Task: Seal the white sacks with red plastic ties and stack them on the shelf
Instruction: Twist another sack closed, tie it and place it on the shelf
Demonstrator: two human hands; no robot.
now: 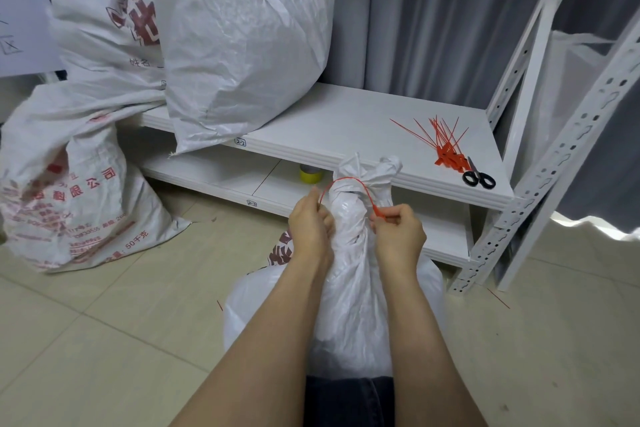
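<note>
A white sack (349, 295) stands on the floor in front of me, its neck gathered and twisted. A red plastic tie (346, 179) loops behind that neck. My left hand (310, 225) pinches the tie's thin tail on the left. My right hand (398, 229) pinches the tie's red head end on the right. A bundle of spare red ties (446, 146) lies on the white shelf (346, 121). A filled white sack (242, 42) rests on the shelf's left part.
Black-handled scissors (479, 178) lie beside the spare ties near the shelf's front edge. A yellow tape roll (310, 175) sits on the lower shelf. Two printed sacks (72, 198) stand at the left. The perforated white shelf upright (540, 191) rises at the right.
</note>
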